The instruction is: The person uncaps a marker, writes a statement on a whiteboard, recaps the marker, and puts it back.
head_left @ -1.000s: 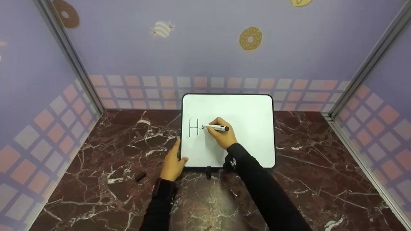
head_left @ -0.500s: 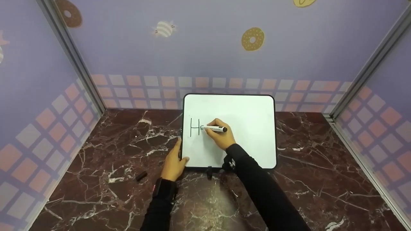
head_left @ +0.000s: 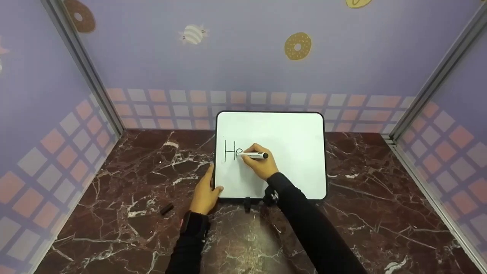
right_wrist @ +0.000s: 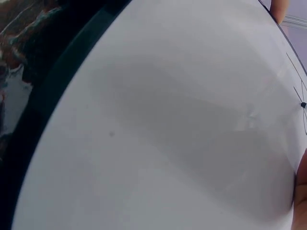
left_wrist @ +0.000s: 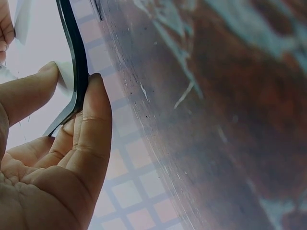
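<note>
A small whiteboard (head_left: 293, 137) with a black rim stands tilted on the marble table (head_left: 114, 228). On it are a black "H" (head_left: 229, 150) and the start of an "e". My right hand (head_left: 258, 161) grips a white marker (head_left: 254, 155) with its tip on the board just right of the "H". My left hand (head_left: 204, 194) pinches the board's lower left edge, thumb on the front, fingers behind, as the left wrist view shows on the rim (left_wrist: 76, 72). The right wrist view is filled by the board face (right_wrist: 168, 143), with the marker tip (right_wrist: 302, 104) at the right edge.
A black marker cap (head_left: 166, 209) lies on the table left of my left hand. Purple patterned walls (head_left: 243, 57) close in the table at the back and both sides. The board's small black foot (head_left: 247, 203) stands at its bottom edge.
The marker tip has drawn more of the "e" right of the "H", and my right hand has dropped slightly. The left hand has stayed on the board's edge.
</note>
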`<action>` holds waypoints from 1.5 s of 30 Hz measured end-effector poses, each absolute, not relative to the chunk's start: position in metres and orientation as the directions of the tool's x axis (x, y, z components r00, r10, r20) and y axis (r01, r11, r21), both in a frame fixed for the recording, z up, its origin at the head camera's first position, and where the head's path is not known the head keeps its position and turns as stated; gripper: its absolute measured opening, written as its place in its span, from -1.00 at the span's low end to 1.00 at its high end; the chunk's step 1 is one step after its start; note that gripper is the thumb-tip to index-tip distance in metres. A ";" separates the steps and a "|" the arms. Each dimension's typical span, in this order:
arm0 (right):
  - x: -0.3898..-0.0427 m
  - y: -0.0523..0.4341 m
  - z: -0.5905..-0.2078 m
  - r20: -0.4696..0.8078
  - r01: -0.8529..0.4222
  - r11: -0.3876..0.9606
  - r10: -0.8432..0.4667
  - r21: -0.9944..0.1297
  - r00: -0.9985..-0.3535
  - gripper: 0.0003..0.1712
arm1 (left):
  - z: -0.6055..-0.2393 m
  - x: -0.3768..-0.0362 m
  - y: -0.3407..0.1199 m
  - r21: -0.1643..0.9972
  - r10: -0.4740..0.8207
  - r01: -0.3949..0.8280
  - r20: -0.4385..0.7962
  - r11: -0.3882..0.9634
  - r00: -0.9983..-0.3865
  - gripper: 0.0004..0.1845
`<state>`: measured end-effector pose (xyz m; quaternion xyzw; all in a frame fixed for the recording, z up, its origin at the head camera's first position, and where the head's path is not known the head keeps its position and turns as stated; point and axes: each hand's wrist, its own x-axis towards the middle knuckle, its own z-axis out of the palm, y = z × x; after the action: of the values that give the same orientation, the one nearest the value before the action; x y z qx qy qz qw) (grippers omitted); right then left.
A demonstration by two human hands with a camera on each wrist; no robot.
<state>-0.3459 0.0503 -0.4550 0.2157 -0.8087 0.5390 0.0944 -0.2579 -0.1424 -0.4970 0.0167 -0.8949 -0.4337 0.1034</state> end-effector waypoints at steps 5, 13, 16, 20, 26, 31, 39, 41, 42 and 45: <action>-0.344 0.051 -0.456 0.376 -0.444 0.334 -0.250 -0.832 -0.892 -0.89 | -0.499 -0.260 -0.144 0.793 -0.122 0.033 0.135 0.609 -0.983 -0.16; -0.343 0.055 -0.460 0.374 -0.444 0.331 -0.255 -0.833 -0.892 -0.90 | -0.501 -0.261 -0.147 0.794 -0.115 0.029 0.125 0.608 -0.985 -0.14; -0.344 0.057 -0.460 0.368 -0.439 0.335 -0.256 -0.834 -0.894 -0.90 | -0.500 -0.260 -0.147 0.794 -0.111 0.030 0.122 0.607 -0.986 -0.14; -0.345 0.058 -0.460 0.370 -0.441 0.345 -0.254 -0.829 -0.894 -0.91 | -0.500 -0.259 -0.148 0.792 -0.111 0.033 0.126 0.610 -0.986 -0.15; -0.347 0.061 -0.462 0.388 -0.457 0.340 -0.252 -0.822 -0.886 -0.91 | -0.501 -0.258 -0.149 0.791 -0.111 0.028 0.121 0.611 -0.987 -0.16; -0.347 0.063 -0.461 0.389 -0.458 0.340 -0.253 -0.821 -0.886 -0.91 | -0.500 -0.256 -0.148 0.783 -0.109 0.027 0.120 0.622 -0.987 -0.15; -0.346 0.064 -0.457 0.370 -0.431 0.324 -0.233 -0.842 -0.899 -0.91 | -0.498 -0.258 -0.146 0.787 -0.107 0.016 0.105 0.617 -0.989 -0.14; -0.347 0.065 -0.455 0.359 -0.413 0.313 -0.218 -0.855 -0.908 -0.91 | -0.498 -0.258 -0.146 0.787 -0.108 0.014 0.102 0.616 -0.989 -0.14; -0.347 0.065 -0.454 0.354 -0.404 0.306 -0.207 -0.862 -0.912 -0.91 | -0.497 -0.258 -0.146 0.788 -0.106 0.016 0.103 0.615 -0.989 -0.14; -0.350 0.067 -0.451 0.345 -0.383 0.291 -0.172 -0.877 -0.923 -0.93 | -0.496 -0.258 -0.145 0.792 -0.101 0.026 0.110 0.610 -0.989 -0.15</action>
<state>-0.3504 0.0667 -0.4511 0.1738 -0.7982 0.5693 0.0924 -0.2576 -0.1449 -0.4961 0.0209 -0.8943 -0.4411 0.0720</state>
